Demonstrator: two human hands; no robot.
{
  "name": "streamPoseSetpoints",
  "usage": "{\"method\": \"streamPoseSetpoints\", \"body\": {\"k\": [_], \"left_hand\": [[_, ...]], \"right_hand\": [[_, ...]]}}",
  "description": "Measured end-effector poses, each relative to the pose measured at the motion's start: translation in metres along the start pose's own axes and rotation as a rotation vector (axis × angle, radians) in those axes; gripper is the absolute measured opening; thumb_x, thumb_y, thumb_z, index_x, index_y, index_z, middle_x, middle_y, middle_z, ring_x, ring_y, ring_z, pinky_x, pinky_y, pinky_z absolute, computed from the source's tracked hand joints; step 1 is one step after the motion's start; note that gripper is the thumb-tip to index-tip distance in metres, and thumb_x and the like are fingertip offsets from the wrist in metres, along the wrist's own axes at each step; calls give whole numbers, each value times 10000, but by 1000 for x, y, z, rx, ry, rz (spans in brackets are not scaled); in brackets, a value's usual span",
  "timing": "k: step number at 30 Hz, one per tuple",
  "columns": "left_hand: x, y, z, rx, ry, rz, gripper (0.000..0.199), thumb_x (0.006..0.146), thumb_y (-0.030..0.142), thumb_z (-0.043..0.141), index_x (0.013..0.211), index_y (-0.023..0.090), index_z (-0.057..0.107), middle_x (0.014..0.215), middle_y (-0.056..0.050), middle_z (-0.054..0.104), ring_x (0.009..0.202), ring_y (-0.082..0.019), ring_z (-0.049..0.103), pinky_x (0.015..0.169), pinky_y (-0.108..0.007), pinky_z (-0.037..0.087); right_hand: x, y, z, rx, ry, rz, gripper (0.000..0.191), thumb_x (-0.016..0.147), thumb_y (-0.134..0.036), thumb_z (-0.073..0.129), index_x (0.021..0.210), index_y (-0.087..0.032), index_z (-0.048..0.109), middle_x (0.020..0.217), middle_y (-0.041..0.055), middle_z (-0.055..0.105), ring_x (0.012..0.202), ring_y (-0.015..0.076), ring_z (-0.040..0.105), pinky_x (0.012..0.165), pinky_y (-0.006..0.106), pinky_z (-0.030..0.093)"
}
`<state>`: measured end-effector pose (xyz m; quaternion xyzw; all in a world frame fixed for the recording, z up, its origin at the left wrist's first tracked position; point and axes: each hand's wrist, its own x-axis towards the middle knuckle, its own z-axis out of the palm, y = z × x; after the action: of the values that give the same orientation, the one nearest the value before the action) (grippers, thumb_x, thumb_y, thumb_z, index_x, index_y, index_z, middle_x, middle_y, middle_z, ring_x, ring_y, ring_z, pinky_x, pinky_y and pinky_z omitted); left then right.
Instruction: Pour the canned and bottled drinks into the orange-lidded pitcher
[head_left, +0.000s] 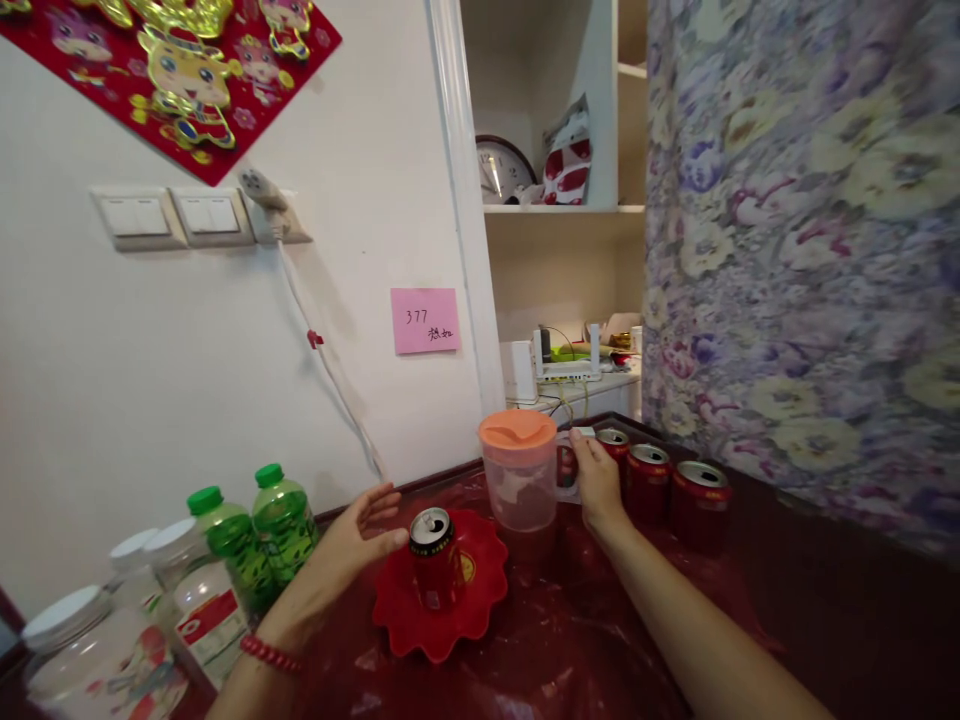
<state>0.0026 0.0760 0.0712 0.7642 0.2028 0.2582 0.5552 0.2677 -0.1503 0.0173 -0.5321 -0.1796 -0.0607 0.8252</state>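
The right hand (pixel 598 480), right of centre in the lower half of the frame, was clamped on the handle of a translucent plastic pitcher with an orange lid (pixel 519 485); the pitcher stood upright at the centre of the frame, towards the back of a glossy dark-red table (pixel 559 640); whether its base bore on the table could not be told.

The left hand (pixel 354 545), left of centre, was unclosed, with thumb and fingers apart; its thumb tip lay just beside the rim of a red cylindrical metal can with a black upper band (pixel 435 565); contact between thumb and can could not be determined; the can stood upright, its top opening visible, on a red scalloped plate (pixel 486 590) at the lower centre; a red beaded bracelet (pixel 271 653) was on the left wrist.

Three red metal cans (pixel 649 485) stood in a row right of the right hand, the farthest partly hidden by it; two clear bottles with green caps and green labels (pixel 283 520) stood at lower left, beside the left forearm; clear jars with white lids (pixel 210 610) occupied the lower left corner; a pink paper note (pixel 424 322) was on the white wall above the plate.
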Motion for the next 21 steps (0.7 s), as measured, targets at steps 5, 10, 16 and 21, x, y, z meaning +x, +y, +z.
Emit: {"method": "streamPoseSetpoints", "body": {"k": [5, 10, 16, 21], "left_hand": [[1, -28, 11, -50, -179, -49, 1107, 419, 458, 971, 1338, 139, 444, 1426, -265, 518, 1314, -375, 524, 1146, -527, 364], [-8, -33, 26, -95, -325, -24, 1042, 440, 336, 981, 1334, 183, 469, 1438, -185, 538, 1351, -333, 491, 1175, -470, 317], [-11, -31, 34, -63, -297, -14, 836, 473, 273, 956, 1211, 142, 584, 1262, -164, 659, 1199, -340, 592, 1079, -464, 405], [-12, -27, 35, -30, -275, -18, 789, 468, 218, 924, 1184, 143, 601, 1220, -140, 682, 1162, -323, 598, 1054, -440, 411]], "right_hand": [[-9, 13, -1, 109, 43, 16, 424, 942, -550, 634, 776, -162, 588, 591, -73, 489, 489, 85, 471, 478, 208, 409], [-15, 15, -3, 178, 92, 60, 598, 696, -740, 758, 740, -158, 627, 538, -61, 518, 477, 79, 449, 449, 194, 377], [-21, 6, 0, 192, 135, 74, 624, 611, -762, 790, 691, -168, 617, 505, -60, 511, 462, 78, 436, 435, 192, 367], [-21, 4, -1, 184, 132, 80, 634, 587, -773, 792, 675, -170, 616, 497, -56, 508, 459, 80, 429, 426, 196, 354]]}}
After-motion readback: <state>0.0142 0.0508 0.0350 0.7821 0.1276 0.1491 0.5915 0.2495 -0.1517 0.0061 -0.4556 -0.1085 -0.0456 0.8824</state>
